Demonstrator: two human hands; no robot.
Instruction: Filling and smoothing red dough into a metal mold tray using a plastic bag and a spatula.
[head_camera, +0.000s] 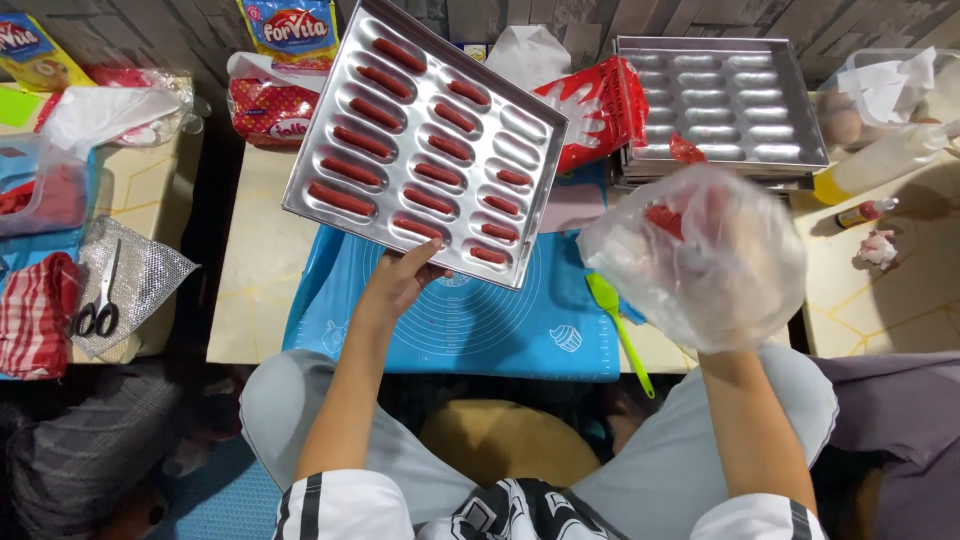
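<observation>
tray in our left hand (425, 140): shiny silver metal, its oblong hollows mostly filled with red sausages (375, 112)
second tray (720, 100): the same silver, hollows bare grey
bag over our right hand (700, 255): clear, cloudy white plastic with red showing through
mat (480, 325): bright blue with thin white ring lines and a small white cupcake drawing near its right corner
spatula (620, 330): lime green
worktop (250, 270): pale cream
scissors (98, 310): black handles, lying on silvery mesh at the left edge
cloth (35, 310): red and white checks
squeeze bottle (880, 160): yellow with a whitish top
our sleeves (340, 505): white with black stripes
</observation>
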